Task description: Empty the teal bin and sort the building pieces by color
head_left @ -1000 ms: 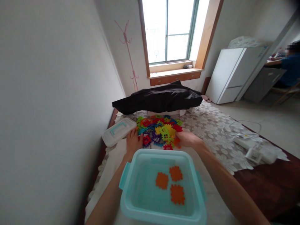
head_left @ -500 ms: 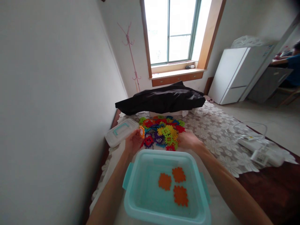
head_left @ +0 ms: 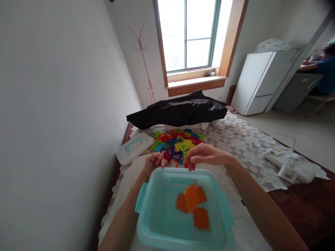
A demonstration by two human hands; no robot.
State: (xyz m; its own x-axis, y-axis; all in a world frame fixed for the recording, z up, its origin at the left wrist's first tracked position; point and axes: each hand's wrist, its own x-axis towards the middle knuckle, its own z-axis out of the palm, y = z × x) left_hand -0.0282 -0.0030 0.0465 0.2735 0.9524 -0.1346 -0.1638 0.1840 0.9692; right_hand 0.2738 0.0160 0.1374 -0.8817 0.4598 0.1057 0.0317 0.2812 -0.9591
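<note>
Right hand (head_left: pixel 206 157) hovers over the far rim of the teal translucent plastic storage bin (head_left: pixel 146 223), fingers loosely spread and pointing down, holding nothing. An orange flat interlocking plastic tile (head_left: pixel 192 197) sits tilted just below it, on top of other orange tiles (head_left: pixel 201 219) lying flat on the bin floor; can't tell if it is resting or mid-air. Left hand (head_left: pixel 154 163) is at the bin's far left corner, fingers curled together — whether it grips anything cannot be told. An orange tile with a white sticker (head_left: pixel 173 163) lies just beside it. Behind both hands, a heap of multicoloured interlocking plastic tiles (head_left: pixel 178 143) sits on the white floral lace cloth (head_left: pixel 235 143). White bin lid with teal handle (head_left: pixel 134 148) lies left of the heap — a black bag (head_left: pixel 178 111) is behind it.
</note>
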